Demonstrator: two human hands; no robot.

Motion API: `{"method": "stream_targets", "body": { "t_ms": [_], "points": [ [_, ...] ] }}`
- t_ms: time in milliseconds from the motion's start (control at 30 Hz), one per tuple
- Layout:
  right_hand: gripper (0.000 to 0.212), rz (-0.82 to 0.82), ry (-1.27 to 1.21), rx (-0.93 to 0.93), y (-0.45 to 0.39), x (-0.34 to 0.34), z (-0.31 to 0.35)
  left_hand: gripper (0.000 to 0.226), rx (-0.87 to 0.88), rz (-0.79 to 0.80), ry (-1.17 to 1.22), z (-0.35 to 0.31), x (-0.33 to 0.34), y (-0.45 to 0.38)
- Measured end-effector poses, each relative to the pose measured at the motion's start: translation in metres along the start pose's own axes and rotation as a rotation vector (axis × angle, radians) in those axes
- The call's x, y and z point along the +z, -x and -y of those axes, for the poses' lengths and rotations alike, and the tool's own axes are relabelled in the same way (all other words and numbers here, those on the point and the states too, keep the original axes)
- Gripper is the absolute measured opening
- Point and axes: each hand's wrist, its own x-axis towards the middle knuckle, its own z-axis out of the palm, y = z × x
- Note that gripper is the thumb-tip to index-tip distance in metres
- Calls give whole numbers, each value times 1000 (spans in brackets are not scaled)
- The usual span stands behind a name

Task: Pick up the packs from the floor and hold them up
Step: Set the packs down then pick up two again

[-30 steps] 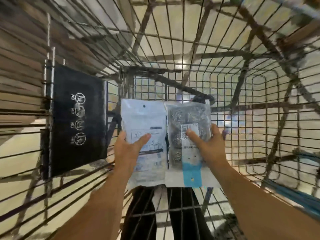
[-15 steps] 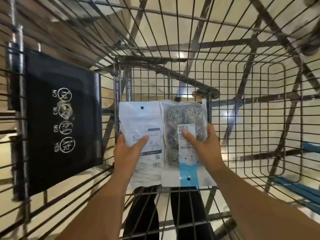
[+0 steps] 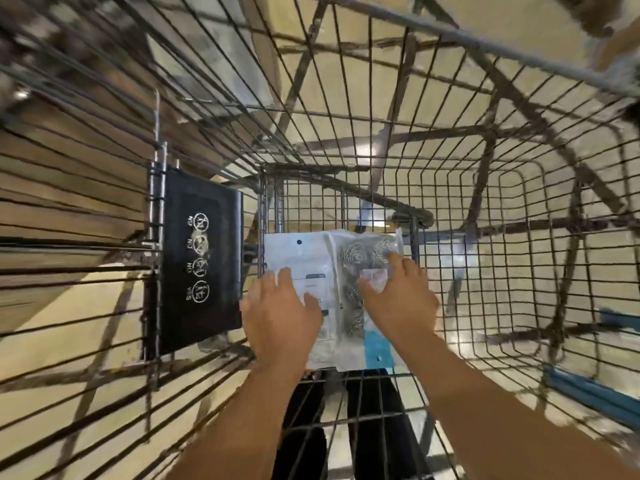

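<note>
The white flat plastic pack (image 3: 300, 261) and the clear pack of steel-wool scourers with a blue strip (image 3: 369, 299) lie side by side, edges touching, on the wire floor of the grey metal shopping cart (image 3: 485, 258). My left hand (image 3: 282, 320) rests on the white pack, fingers spread and fairly straight, gripping nothing. My right hand (image 3: 403, 299) lies on the scourer pack, fingers extended flat. Just left of the packs hangs a black plastic seat flap with white warning symbols (image 3: 201, 265).
</note>
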Motion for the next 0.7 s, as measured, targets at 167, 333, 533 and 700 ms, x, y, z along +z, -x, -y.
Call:
{"method": "stream_targets", "body": {
  "t_ms": [167, 333, 533, 700],
  "points": [
    [63, -76, 49, -285, 45, -70, 39, 54, 232, -85, -187, 4, -102, 22],
    [68, -228, 134, -470, 107, -159, 69, 49, 322, -285, -222, 21, -213, 60],
    [69, -407, 225, -623, 190, -260, 105, 50, 301, -526, -268, 49, -334, 124],
    [66, -485, 245, -823, 247, -323, 140, 58, 145, -619, -264, 77, -407, 186]
  ]
}}
